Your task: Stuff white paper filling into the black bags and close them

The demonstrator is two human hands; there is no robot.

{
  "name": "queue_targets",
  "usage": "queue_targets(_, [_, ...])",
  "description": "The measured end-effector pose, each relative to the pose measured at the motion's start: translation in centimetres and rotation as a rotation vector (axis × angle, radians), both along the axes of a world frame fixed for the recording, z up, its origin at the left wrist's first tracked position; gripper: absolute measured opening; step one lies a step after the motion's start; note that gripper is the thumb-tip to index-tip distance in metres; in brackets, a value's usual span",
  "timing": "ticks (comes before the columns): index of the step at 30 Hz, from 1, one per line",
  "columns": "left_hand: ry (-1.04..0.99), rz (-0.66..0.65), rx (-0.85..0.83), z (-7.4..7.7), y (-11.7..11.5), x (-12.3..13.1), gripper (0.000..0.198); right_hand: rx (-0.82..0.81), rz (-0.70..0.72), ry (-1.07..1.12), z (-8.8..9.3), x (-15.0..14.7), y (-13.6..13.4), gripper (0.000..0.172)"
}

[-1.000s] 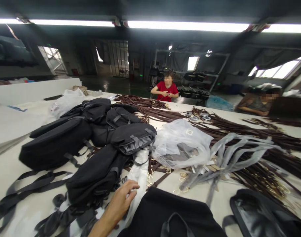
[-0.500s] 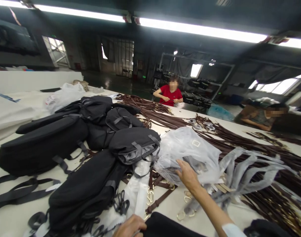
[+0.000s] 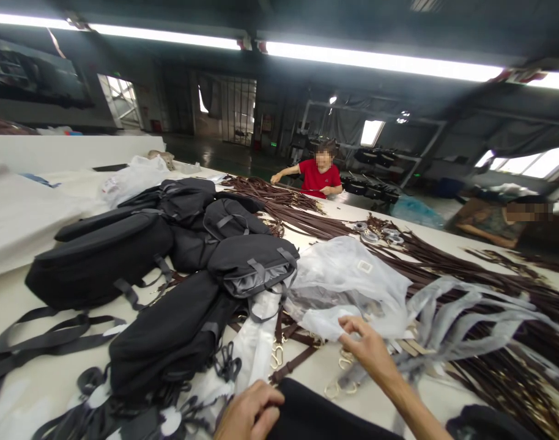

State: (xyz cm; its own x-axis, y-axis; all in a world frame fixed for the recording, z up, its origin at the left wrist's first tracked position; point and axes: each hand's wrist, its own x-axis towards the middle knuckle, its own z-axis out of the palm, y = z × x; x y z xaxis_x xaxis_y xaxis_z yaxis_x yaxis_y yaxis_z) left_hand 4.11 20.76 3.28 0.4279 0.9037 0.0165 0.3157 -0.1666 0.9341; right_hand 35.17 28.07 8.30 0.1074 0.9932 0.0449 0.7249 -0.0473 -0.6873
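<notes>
At the front edge, my left hand [image 3: 254, 409] is closed with curled fingers on the edge of a black fabric piece [image 3: 329, 415], which is cut off by the bottom of the view. My right hand [image 3: 362, 342] reaches forward, thumb and fingers pinching the near edge of a clear plastic bag [image 3: 348, 269]. This bag has a small white label and dark contents. Left of it lies a black bag [image 3: 252, 260] with its grey lining showing. Brown straps with gold clasps [image 3: 277, 354] lie between my hands and the plastic bag.
Several black bags [image 3: 100, 263] are heaped on the left of the white table. Brown straps [image 3: 307, 220] and translucent strips [image 3: 463, 318] spread across the right. A person in red [image 3: 320, 176] works at the far edge; another person [image 3: 504, 220] sits at right.
My right hand has gone from spread fingers over the plastic bag to a pinch on its near edge, lifting a fold. My left hand has come further into view. The person in red has stretched an arm out.
</notes>
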Motion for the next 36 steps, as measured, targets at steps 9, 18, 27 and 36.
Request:
queue_targets(9, [-0.288,-0.019,-0.222,7.1,-0.2,6.7,0.020,-0.197,-0.105,0.948,4.2,-6.5,-11.6,0.052])
queue_targets(18, [-0.321,0.020,-0.288,6.3,1.3,2.1,0.029,-0.194,0.100,0.512,5.9,-7.3,-12.1,0.085])
queue_targets(27, [0.086,0.505,0.350,8.1,8.6,-2.0,0.020,-0.266,0.028,0.671,2.1,-7.2,-10.2,0.050])
queue_targets(36, [0.705,0.401,0.438,9.6,21.9,-4.0,0.038,-0.237,-0.369,1.076,-1.7,-5.3,-7.7,0.062])
